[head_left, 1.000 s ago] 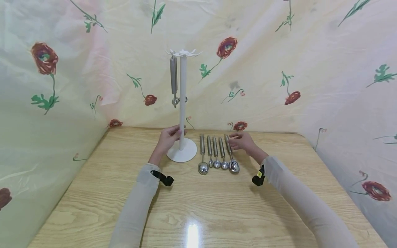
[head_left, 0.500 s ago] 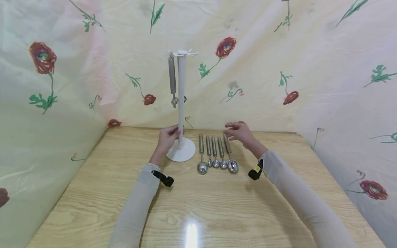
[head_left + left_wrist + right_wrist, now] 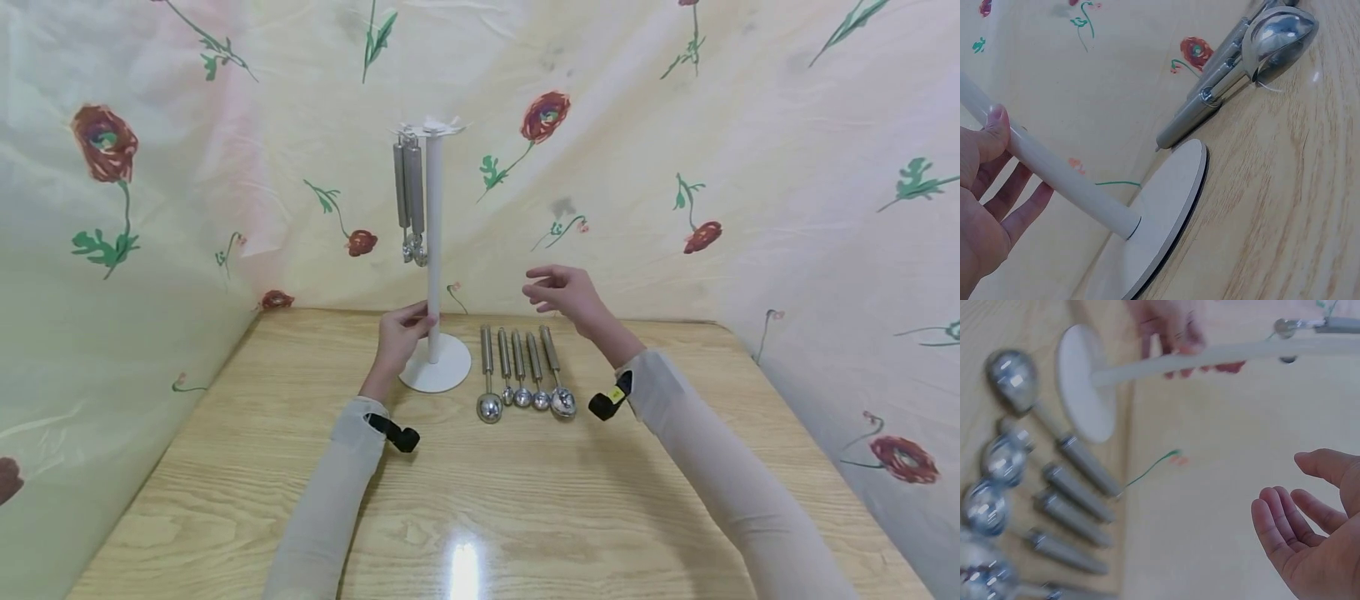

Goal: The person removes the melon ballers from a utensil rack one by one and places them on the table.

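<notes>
A white utensil stand [image 3: 434, 225] with a round base and a ring of hooks on top is gripped by my left hand [image 3: 399, 337], thumb and fingers around the lower pole. In the left wrist view that thumb [image 3: 999, 125] lies against the pole. Metal utensils with grey handles [image 3: 408, 187] and small round heads hang from the hooks, left of the pole. My right hand [image 3: 566, 296] is raised above the table, fingers apart and slightly bent, holding nothing. Beneath it lies a row of several metal scoops [image 3: 522, 398], handles toward the back wall.
The wooden table [image 3: 480, 483] reaches a wall draped in flower-print cloth [image 3: 630, 167] at the back and both sides. Beside the row's left end is the stand's base [image 3: 450, 375]. Each wrist wears a small black camera [image 3: 401, 437].
My right hand has risen from beside the rightmost scoop, moving up and a little left. The stand has turned in my left hand, bringing the hanging utensils out to the pole's left.
</notes>
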Motion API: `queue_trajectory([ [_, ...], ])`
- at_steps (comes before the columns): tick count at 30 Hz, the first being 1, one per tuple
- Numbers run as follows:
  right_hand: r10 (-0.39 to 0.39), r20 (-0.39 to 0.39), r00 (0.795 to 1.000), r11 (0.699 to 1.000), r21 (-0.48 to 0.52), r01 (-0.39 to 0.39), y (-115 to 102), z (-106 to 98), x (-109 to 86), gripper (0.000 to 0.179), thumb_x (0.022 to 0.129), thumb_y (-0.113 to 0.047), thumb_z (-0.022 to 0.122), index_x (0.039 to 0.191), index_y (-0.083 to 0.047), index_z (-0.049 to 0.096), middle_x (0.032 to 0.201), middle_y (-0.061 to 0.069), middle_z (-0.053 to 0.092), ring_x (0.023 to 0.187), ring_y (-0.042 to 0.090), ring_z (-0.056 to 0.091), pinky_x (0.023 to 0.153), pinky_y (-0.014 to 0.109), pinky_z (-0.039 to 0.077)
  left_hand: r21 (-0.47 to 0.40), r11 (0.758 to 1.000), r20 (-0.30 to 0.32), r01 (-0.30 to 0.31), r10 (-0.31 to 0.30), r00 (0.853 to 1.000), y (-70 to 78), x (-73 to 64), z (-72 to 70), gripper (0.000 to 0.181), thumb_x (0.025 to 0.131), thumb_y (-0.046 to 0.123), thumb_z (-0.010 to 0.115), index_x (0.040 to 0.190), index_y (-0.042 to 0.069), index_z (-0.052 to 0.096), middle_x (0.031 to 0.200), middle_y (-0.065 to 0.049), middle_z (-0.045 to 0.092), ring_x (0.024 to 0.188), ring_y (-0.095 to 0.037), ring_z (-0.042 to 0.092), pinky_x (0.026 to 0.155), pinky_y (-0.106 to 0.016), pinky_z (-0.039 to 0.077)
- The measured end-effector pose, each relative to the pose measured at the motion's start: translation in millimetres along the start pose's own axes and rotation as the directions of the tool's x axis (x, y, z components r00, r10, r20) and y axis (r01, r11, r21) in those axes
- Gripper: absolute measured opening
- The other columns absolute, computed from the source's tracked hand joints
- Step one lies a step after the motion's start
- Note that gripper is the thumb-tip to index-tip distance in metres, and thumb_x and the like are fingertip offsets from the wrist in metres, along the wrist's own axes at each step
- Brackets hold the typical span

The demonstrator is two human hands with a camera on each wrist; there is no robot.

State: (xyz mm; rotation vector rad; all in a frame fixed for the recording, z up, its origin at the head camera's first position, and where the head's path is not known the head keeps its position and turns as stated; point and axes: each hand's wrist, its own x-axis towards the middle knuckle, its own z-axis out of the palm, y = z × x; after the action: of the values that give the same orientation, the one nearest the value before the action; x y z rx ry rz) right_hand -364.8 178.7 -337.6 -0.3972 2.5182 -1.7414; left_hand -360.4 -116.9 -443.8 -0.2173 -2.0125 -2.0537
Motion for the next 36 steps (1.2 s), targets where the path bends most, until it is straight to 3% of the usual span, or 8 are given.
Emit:
queue_trajectory([
  [14,-0.136,0.007,0.991,0.989,0.059,0.135,-66.1,21.1,7.7,0.040,0.096,-0.025,0.073,0.131,-0.008,0.066,0.108,0.004,0.073,0.101,0.022,0.069,0.093,0.040,0.063,-0.033,0.999,-0.038,-0.011,0.010,0.999,2.2,-2.5,6.6,0.032,0.089,0.001,0.077,0.120,-0.004,0.071,0.112,-0.027,0.074,0.076,-0.002,0.069,0.072,-0.022,0.065],
  [20,-0.170,0.004,0.985,0.982,0.086,0.169,-88.9,31.1,8.6,0.036,0.096,-0.020,0.072,0.129,-0.006,0.068,0.105,0.002,0.073,0.097,0.018,0.069,0.087,0.033,0.064,-0.046,0.999,-0.039,0.012,-0.014,0.999,4.2,-2.9,7.5,0.033,0.088,0.001,0.078,0.120,-0.004,0.071,0.111,-0.024,0.075,0.076,-0.002,0.070,0.073,-0.025,0.065],
  [26,-0.201,0.024,0.979,0.976,0.088,0.198,-104.8,38.2,8.2,0.036,0.096,-0.019,0.072,0.129,-0.005,0.067,0.106,0.005,0.074,0.098,0.019,0.069,0.089,0.036,0.064,-0.072,0.992,0.001,0.108,-0.108,0.994,5.4,0.1,4.5,0.036,0.088,0.002,0.079,0.122,-0.003,0.070,0.106,-0.011,0.079,0.078,-0.005,0.071,0.077,-0.028,0.066],
  [31,-0.210,0.026,0.977,0.972,0.117,0.206,-113.4,42.4,9.8,0.034,0.096,-0.017,0.072,0.128,-0.005,0.068,0.105,0.005,0.074,0.098,0.019,0.069,0.090,0.036,0.063,-0.081,0.974,0.061,0.211,-0.207,0.977,8.5,2.6,-0.2,0.038,0.090,0.005,0.077,0.127,-0.001,0.069,0.096,0.004,0.075,0.085,-0.007,0.071,0.088,-0.034,0.064],
  [36,-0.224,0.025,0.974,0.965,0.146,0.218,-120.9,47.1,11.8,0.033,0.096,-0.015,0.072,0.127,-0.004,0.068,0.107,0.007,0.075,0.099,0.019,0.070,0.094,0.039,0.062,-0.058,0.968,0.131,0.244,-0.235,0.963,8.9,3.4,-6.3,0.041,0.094,0.008,0.073,0.134,0.001,0.065,0.109,-0.001,0.073,0.095,-0.010,0.071,0.099,-0.040,0.061],
])
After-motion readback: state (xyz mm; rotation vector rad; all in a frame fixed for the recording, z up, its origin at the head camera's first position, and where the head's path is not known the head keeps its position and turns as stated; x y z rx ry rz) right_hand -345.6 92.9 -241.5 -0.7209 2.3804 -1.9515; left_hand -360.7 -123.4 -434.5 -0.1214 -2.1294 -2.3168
